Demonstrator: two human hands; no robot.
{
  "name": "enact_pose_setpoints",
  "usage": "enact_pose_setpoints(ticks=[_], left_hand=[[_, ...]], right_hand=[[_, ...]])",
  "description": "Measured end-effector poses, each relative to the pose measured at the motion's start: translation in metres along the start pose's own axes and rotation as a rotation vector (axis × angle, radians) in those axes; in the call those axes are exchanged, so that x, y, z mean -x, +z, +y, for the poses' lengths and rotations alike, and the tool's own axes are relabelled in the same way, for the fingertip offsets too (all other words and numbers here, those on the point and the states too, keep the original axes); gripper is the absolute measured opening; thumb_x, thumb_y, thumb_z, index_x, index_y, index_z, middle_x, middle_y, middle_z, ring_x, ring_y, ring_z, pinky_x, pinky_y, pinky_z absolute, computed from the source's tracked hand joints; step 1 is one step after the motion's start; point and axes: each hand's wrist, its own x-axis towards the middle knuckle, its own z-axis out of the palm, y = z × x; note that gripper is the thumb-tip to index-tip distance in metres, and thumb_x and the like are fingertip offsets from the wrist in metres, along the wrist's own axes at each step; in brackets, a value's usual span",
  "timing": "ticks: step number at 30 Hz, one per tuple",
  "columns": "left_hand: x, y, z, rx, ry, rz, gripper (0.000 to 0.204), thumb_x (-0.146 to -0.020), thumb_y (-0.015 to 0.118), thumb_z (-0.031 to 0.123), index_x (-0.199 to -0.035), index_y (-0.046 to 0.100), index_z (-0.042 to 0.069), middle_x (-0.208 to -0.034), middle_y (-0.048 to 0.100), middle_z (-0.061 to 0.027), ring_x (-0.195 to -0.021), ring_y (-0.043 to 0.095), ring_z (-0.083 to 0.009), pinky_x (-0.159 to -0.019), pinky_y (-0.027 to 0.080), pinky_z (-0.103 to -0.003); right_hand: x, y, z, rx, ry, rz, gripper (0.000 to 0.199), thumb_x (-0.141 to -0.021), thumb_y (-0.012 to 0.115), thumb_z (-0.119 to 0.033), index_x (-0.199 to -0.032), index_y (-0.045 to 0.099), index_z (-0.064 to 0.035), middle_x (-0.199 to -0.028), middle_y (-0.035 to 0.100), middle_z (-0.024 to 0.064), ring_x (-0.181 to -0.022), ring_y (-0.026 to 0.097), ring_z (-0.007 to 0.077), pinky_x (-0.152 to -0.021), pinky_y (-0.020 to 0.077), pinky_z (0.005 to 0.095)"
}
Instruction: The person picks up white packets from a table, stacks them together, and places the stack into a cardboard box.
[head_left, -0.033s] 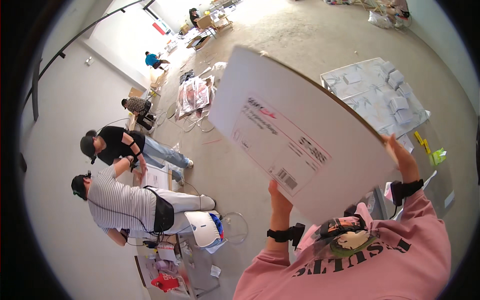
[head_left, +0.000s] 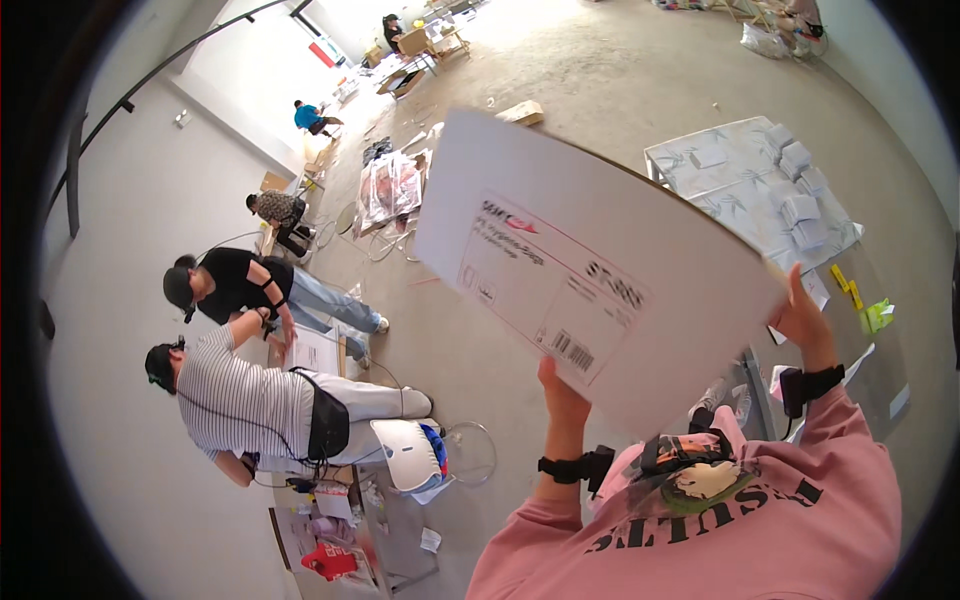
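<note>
A large white cardboard box (head_left: 600,275) is held up tilted in front of me, its printed face with a barcode turned toward me. My left hand (head_left: 566,396) grips its near left edge, with the thumb on the printed face and the other fingers hidden behind. At the right corner my right hand (head_left: 803,318) holds the box's edge, its fingers partly hidden by the box. Both hands are closed on it, and black straps circle both wrists.
On the left, a person in a striped shirt (head_left: 245,405) and one in black (head_left: 235,285) bend over another white box (head_left: 316,350). A leaf-patterned table (head_left: 690,165) with white stacks stands at right. Plastic-wrapped goods (head_left: 390,190) lie on the floor beyond my box.
The box has tilted a little and its far corner has shifted down and left, uncovering a light-brown block on the floor behind it. Both hands keep their hold.
</note>
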Motion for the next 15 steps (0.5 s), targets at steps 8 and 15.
enact_pose_setpoints(ticks=[8, 15], left_hand=[[0.002, 0.055, -0.014, 0.152, 0.200, 0.155, 0.062, -0.082, 0.047, 0.054, -0.132, 0.035, 0.020, -0.131, 0.041, -0.0001, -0.119, 0.040, -0.0195, -0.094, 0.037, -0.040], [0.016, 0.071, -0.029, -0.113, 0.436, 0.269, 0.058, -0.085, 0.047, 0.047, -0.132, 0.033, 0.016, -0.130, 0.041, -0.0017, -0.119, 0.040, -0.0188, -0.095, 0.037, -0.038]], right_hand=[[0.006, 0.098, 0.055, 0.142, -0.126, -0.250, 0.102, -0.073, 0.053, -0.067, -0.141, 0.010, -0.0060, -0.140, 0.027, 0.0152, -0.126, 0.032, 0.0254, -0.100, 0.0298, 0.0370], [0.007, 0.101, 0.046, 0.173, -0.165, -0.257, 0.104, -0.069, 0.055, -0.070, -0.136, 0.022, 0.0026, -0.130, 0.039, 0.0110, -0.119, 0.037, 0.0186, -0.097, 0.0311, 0.0319]])
